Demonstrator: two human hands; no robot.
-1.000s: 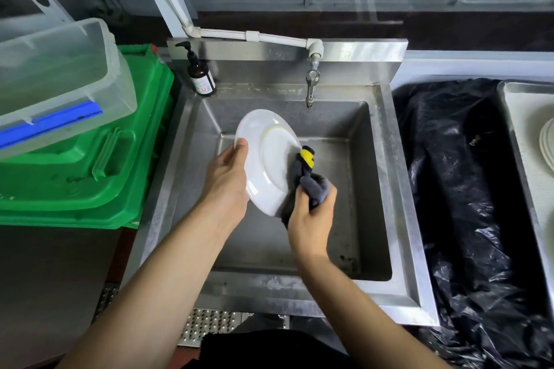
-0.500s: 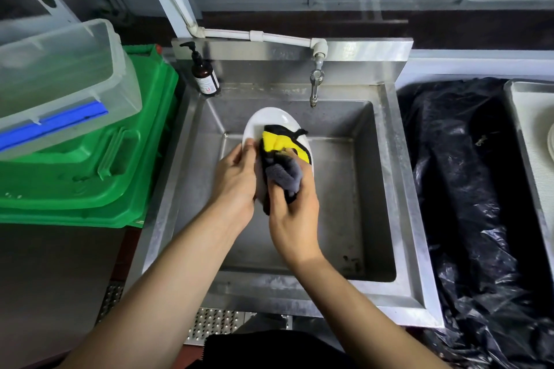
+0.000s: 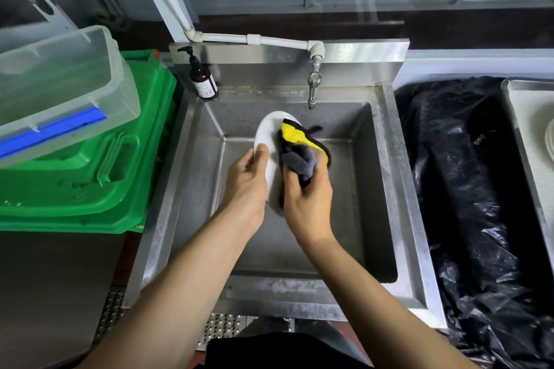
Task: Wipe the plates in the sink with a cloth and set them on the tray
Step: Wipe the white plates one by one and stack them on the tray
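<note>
Left hand point(image 3: 247, 181) fingers grasping white plate point(image 3: 269, 141) rim at frame centre, right hand point(image 3: 308, 198) fingers clenched round grey-yellow cloth point(image 3: 299, 147) against plate face, plate tilted above steel sink point(image 3: 374, 189), tray point(image 3: 521, 117) at right edge.

Both bare forearms reach forward and converge, the hands side by side and nearly touching. The left hand point(image 3: 247, 181) has its thumb pointing up and forward, its fingers curled out of sight, apparently in a grip. The right hand point(image 3: 308, 195) is closed, knuckles up, its fingertips slightly blurred.
</note>
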